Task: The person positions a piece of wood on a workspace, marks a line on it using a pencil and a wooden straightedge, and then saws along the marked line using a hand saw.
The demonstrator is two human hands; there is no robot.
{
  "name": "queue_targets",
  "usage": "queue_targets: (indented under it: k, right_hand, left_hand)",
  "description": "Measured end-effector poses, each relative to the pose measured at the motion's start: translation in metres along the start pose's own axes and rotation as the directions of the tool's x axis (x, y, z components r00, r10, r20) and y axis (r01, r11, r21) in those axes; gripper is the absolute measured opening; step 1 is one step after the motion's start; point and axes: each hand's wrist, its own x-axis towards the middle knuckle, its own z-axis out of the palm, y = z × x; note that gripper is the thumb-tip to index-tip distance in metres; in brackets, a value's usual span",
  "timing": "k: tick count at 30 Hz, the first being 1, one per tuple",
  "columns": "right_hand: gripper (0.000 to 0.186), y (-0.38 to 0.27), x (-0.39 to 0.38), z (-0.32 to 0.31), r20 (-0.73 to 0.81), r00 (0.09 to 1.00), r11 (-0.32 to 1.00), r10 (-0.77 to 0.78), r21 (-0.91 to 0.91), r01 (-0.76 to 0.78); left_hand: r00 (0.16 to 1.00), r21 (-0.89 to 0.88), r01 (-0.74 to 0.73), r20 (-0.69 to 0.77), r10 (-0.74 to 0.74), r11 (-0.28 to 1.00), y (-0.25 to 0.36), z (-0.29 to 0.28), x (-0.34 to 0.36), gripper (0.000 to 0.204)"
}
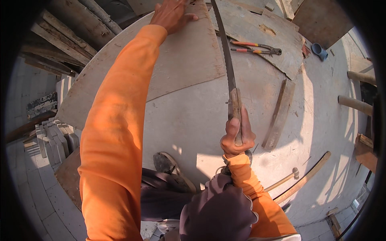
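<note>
My right hand (pixel 237 136) is wrapped round the wooden handle of a hand saw (pixel 228 60). The saw's long dark toothed blade points away from me, along the right edge of a plywood sheet (pixel 185 60); whether it touches the wood I cannot tell. At the top of the view my left hand (pixel 172 16) lies on that sheet, thumb stretched out to the right and the other fingers partly cut off by the frame. The sheet has a rough cut edge on its near side.
Pincers (pixel 257 48) with red and yellow handles rest on another board (pixel 265 28). A wood strip (pixel 279 114), a hammer (pixel 283 179) and a curved wooden pole (pixel 305 176) lie to the right. A blue pipe piece (pixel 319 52) sits farther off. Stacked pavers (pixel 56 138) and planks (pixel 68 34) stand left.
</note>
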Motion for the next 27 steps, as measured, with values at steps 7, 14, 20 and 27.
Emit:
queue_targets:
  k: [7,14,20,27]
  right_hand:
    - [0.045,-0.008,0.003,0.005,0.019,0.998,0.997,-0.067,-0.028,0.067]
    - [0.042,-0.013,0.003,-0.002,0.081,0.992,0.991,-0.098,-0.079,0.105]
    - [0.042,-0.013,0.037,0.018,0.078,0.987,0.99,-0.142,-0.01,0.144]
    - [0.041,-0.003,0.023,0.016,0.038,0.985,0.986,-0.166,0.017,0.166]
  left_hand:
    - [0.997,-0.02,0.079,0.016,-0.079,0.997,0.0,-0.005,0.001,0.08]
    - [0.998,-0.025,0.055,0.01,-0.054,0.998,0.004,-0.01,-0.001,0.079]
    - [0.999,-0.038,0.051,-0.015,-0.052,0.998,0.007,-0.007,-0.003,0.077]
    - [0.996,0.012,0.066,-0.057,-0.065,0.998,0.004,-0.004,-0.005,0.081]
